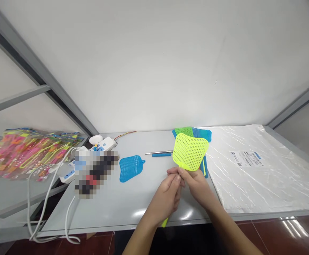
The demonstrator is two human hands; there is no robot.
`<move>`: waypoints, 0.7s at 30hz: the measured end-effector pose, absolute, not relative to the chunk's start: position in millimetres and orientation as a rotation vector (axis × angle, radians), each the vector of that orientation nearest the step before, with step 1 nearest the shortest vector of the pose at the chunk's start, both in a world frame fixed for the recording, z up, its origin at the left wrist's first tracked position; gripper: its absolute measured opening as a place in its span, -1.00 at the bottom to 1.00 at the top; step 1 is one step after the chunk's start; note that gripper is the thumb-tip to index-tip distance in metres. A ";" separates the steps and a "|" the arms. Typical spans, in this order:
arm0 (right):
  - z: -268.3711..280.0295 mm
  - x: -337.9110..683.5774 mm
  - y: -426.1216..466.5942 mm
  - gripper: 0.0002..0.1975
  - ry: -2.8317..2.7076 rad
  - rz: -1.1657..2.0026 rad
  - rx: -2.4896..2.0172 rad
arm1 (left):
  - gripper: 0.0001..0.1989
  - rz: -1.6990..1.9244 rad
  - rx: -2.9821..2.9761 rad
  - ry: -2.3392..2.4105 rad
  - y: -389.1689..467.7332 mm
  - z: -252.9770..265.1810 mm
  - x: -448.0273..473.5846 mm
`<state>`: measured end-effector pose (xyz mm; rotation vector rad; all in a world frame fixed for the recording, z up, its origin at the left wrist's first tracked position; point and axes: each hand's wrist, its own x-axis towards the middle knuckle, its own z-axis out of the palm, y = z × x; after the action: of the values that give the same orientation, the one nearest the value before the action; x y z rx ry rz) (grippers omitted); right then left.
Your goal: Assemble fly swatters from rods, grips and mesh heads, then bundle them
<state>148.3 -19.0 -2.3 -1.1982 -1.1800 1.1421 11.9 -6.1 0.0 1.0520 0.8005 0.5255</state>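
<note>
A yellow fly swatter (pixel 190 151) is held up over the table by both hands, its perforated head tilted towards the back. My left hand (pixel 167 194) is closed around its handle, and the yellow handle end pokes out below the fist. At the neck just under the head, my right hand (pixel 196 183) is closed with thumb and fingers against the swatter and the left fingers. To the left a loose blue swatter head (pixel 131 168) lies flat. Behind the hands lie a thin metal rod (pixel 154 152) and a blue handle (pixel 161 154). Green and blue swatter heads (pixel 200 133) are partly hidden behind the yellow one.
A white plastic-wrapped package (pixel 263 184) with labels covers the table's right side. Power strips (pixel 105 144), white cables (pixel 46 193) and a blurred-out dark object (pixel 97 175) stand left. Bagged colourful items (pixel 32 152) fill the shelf at far left. A wall rises behind.
</note>
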 end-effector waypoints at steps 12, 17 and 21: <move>16.0 184.0 -3.3 -0.73 -0.580 0.893 -0.864 | -0.62 0.322 1.723 1.056 -29.3 20.6 -24.5; 1.1 145.8 -32.3 -0.71 -0.739 1.096 -0.946 | -0.66 0.388 1.813 1.094 -35.1 31.7 -35.4; -3.9 123.3 -52.6 -0.69 -0.884 1.131 -1.020 | -0.66 0.477 1.777 1.025 -41.5 35.4 -30.4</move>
<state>123.3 -52.6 -3.9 -1.0202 -0.8839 1.1311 -30.4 -41.5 35.4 1.7769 1.0245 0.4769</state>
